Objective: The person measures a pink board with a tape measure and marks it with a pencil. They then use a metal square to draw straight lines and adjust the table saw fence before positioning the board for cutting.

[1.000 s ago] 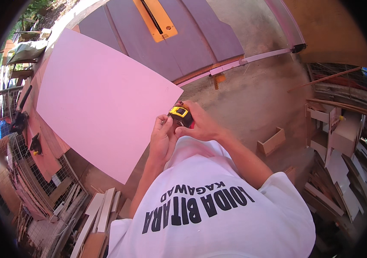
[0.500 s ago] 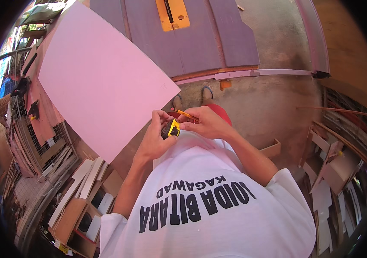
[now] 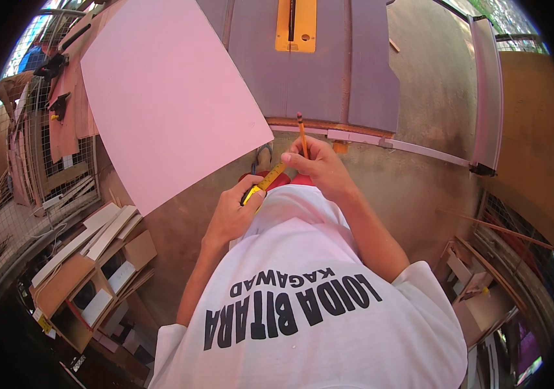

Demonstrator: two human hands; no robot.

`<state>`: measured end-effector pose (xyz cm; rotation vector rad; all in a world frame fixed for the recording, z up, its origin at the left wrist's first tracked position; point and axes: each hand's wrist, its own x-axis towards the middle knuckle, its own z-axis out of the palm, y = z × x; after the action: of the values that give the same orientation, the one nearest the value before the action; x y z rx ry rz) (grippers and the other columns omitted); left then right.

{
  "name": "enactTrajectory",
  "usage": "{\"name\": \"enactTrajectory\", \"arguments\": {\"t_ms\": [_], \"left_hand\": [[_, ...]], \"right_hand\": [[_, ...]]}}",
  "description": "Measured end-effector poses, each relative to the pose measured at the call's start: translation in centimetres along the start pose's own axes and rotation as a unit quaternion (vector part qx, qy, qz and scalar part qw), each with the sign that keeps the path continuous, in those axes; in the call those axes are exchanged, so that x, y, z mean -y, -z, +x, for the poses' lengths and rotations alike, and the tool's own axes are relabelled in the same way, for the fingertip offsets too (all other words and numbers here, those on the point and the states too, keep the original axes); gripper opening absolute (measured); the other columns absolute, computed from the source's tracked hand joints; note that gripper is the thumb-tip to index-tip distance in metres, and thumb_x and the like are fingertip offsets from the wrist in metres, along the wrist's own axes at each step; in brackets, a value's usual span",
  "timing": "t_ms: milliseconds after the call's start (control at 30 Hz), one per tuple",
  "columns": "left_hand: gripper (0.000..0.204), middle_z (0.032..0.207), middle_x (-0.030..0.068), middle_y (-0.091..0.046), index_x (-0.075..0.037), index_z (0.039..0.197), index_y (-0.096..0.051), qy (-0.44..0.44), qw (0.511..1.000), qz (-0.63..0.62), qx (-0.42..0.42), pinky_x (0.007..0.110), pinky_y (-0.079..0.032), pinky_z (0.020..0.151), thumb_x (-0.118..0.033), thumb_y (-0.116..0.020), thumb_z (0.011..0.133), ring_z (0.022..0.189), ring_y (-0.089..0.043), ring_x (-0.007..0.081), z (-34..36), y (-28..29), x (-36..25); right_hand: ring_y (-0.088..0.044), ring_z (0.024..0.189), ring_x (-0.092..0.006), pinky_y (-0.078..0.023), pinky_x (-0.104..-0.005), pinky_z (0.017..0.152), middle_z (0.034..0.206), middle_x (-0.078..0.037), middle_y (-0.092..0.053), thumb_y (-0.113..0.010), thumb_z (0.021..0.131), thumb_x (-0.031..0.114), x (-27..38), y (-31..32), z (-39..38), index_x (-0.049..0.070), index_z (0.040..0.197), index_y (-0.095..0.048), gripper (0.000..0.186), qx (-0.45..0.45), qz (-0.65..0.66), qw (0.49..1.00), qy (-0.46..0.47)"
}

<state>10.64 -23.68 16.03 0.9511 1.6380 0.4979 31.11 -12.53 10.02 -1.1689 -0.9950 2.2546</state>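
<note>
In front of my waist, my left hand (image 3: 230,211) is closed around a yellow and black tape measure (image 3: 252,193). A short length of yellow blade (image 3: 273,174) runs out of its case, up and right to my right hand (image 3: 322,165). My right fingers pinch the end of that blade. The same hand also holds an orange pencil (image 3: 302,135), its eraser end pointing away from me. Ahead and to the left lies a large pale sheet of board (image 3: 173,97), its near right corner close beyond my hands but apart from them.
The sheet partly covers a grey table saw (image 3: 264,71) with a yellow insert plate (image 3: 307,39) around its slot. A metal rail (image 3: 413,148) runs along the saw's near edge. Wood offcuts (image 3: 105,236) and box-like pieces stand at left; more wooden parts (image 3: 478,292) stand at right.
My right hand has moved away from the tape case, drawing out some blade. The pencil has swung from nearly level to upright in view. My view has shifted a little to the right.
</note>
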Motion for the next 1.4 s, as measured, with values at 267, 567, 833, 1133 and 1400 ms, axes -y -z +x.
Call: {"name": "enactTrajectory", "arguments": {"t_ms": [267, 567, 833, 1133, 1400], "left_hand": [[0.03, 0.092, 0.0179, -0.07, -0.005, 0.104, -0.072, -0.021, 0.963, 0.237, -0.13, 0.046, -0.052, 0.077, -0.033, -0.062, 0.099, 0.086, -0.067, 0.04, -0.7, 2.9, 1.2], [0.027, 0.081, 0.0099, -0.066, -0.003, 0.104, -0.068, 0.071, 0.986, 0.106, -0.106, 0.035, -0.049, 0.069, -0.028, -0.057, 0.104, 0.072, -0.062, 0.0206, -0.3, -0.4, 2.5], [0.027, 0.078, 0.0027, -0.059, -0.002, 0.101, -0.066, 0.091, 0.979, -0.148, -0.111, 0.03, -0.044, 0.064, -0.024, -0.052, 0.107, 0.069, -0.052, 0.0114, 2.4, -5.8, 6.4], [0.028, 0.08, 0.0063, -0.061, -0.002, 0.101, -0.059, 0.142, 0.931, -0.315, -0.115, 0.03, -0.047, 0.058, -0.023, -0.043, 0.111, 0.069, -0.063, 0.0131, 4.4, -8.6, 5.4], [0.031, 0.078, 0.0088, -0.06, -0.002, 0.1, -0.061, 0.137, 0.942, -0.282, -0.119, 0.035, -0.049, 0.059, -0.024, -0.043, 0.111, 0.064, -0.061, 0.0186, 5.0, -8.2, 3.6]], "right_hand": [[-0.048, 0.074, -0.0057, -0.041, -0.0265, 0.068, 0.078, 0.005, -0.054, -0.079, 0.093, 0.025, 0.3, 0.1, 0.8, 0.005, 0.101, -0.068, 0.024, 0.071, -0.189, 0.979, -0.028], [-0.063, 0.092, -0.0096, -0.05, -0.0266, 0.084, 0.097, -0.002, -0.07, -0.079, 0.094, 0.02, -2.2, -0.7, 2.1, 0.001, 0.114, -0.07, 0.029, -0.006, -0.042, 0.997, 0.071], [-0.065, 0.091, -0.0107, -0.052, -0.0278, 0.082, 0.096, -0.004, -0.072, -0.078, 0.093, 0.018, -1.2, -0.8, 2.5, 0.001, 0.118, -0.071, 0.031, -0.026, -0.136, 0.985, 0.098], [-0.054, 0.072, -0.0073, -0.044, -0.027, 0.065, 0.074, 0.0, -0.063, -0.076, 0.094, 0.02, -2.5, -1.3, 4.7, 0.0, 0.101, -0.074, 0.022, -0.036, -0.307, 0.948, 0.073], [-0.049, 0.065, -0.0085, -0.044, -0.0288, 0.063, 0.074, -0.001, -0.065, -0.077, 0.091, 0.018, -2.1, -2.0, 5.4, 0.001, 0.099, -0.076, 0.019, -0.099, -0.281, 0.951, 0.084]]}}
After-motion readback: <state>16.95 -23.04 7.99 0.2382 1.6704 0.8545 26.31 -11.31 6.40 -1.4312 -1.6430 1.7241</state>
